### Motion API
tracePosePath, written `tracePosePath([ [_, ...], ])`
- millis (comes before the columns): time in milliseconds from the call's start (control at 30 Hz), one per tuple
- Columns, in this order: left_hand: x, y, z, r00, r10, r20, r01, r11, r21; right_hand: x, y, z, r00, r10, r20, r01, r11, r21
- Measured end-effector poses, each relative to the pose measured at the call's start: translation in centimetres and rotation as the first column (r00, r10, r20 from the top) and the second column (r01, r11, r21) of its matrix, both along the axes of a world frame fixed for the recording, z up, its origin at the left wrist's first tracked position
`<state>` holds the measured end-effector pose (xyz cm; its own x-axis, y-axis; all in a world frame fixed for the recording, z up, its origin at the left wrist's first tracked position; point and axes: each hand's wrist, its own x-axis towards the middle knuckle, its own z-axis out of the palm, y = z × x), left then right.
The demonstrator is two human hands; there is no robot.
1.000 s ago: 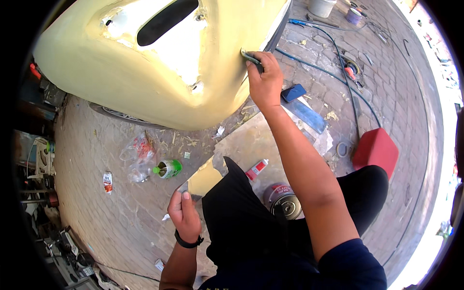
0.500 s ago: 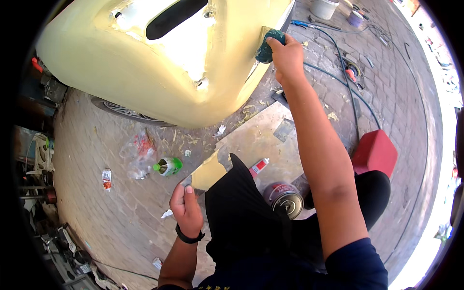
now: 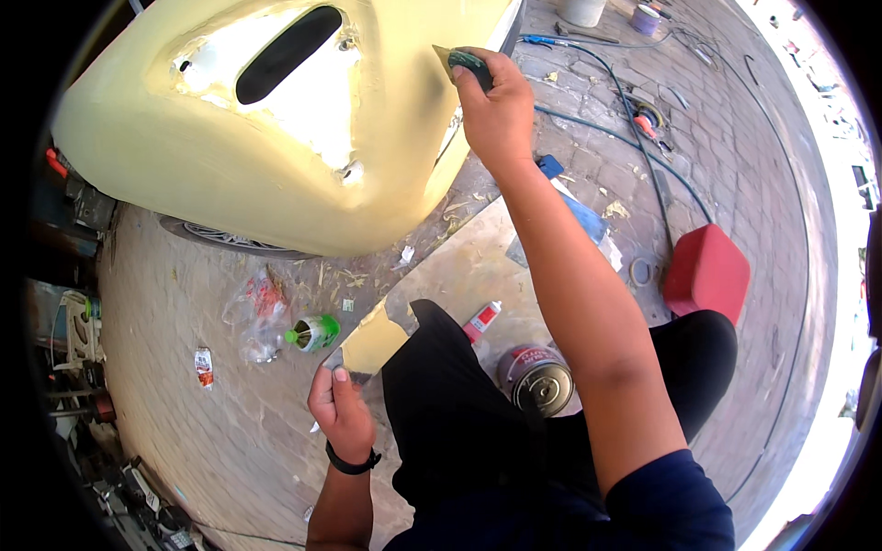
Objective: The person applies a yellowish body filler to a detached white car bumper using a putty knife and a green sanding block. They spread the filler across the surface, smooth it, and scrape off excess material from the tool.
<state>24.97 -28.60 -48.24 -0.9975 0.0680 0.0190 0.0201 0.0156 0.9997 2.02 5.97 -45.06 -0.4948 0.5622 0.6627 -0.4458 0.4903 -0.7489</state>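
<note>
My right hand (image 3: 499, 119) is closed around the dark green grip of a putty spreader (image 3: 472, 68). Its thin yellowish blade is at the right part of a cream-yellow, putty-coated car body panel (image 3: 390, 174); whether the edge touches cannot be made out. In that panel are a dark elongated opening (image 3: 288, 55) and bare white metal around it. Lower down, my left hand (image 3: 343, 413) pinches the corner of a flat grey mixing plate (image 3: 401, 312), thumb on top. A broad smear of yellow putty (image 3: 375, 342) covers the plate, which is beside my knee.
Between my legs stands a metal can (image 3: 542, 386), near a red-and-white tube (image 3: 481, 321). A red stool (image 3: 707, 274) is at the right, with a blue-green hose (image 3: 588, 130) beyond. Left lie a green bottle (image 3: 314, 332) and a clear plastic bag (image 3: 257, 317). Scraps litter the paving.
My right hand and the spreader have moved up along the panel, and the spreader has turned, its blade now pointing left. My left hand still holds the putty plate. The whole view has shifted slightly.
</note>
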Motion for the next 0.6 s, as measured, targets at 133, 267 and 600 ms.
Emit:
tracePosePath([
  [133, 0.3, 0.7, -0.3, 0.999, 0.051, -0.008, -0.051, 0.998, 0.043, 1.8, -3.4, -0.5, 0.999, 0.042, 0.017, -0.043, 0.996, 0.078],
  [267, 0.2, 1.0, -0.6, 0.999, 0.037, -0.003, -0.037, 0.997, 0.062, 6.1, -7.3, -4.3, 0.975, 0.164, 0.151, -0.197, 0.951, 0.239],
  [600, -0.1, 1.2, 0.1, 1.0, 0.019, -0.011, -0.018, 0.997, 0.07, -0.1, 0.6, 0.7, 0.992, 0.113, 0.055, -0.113, 0.994, -0.005],
])
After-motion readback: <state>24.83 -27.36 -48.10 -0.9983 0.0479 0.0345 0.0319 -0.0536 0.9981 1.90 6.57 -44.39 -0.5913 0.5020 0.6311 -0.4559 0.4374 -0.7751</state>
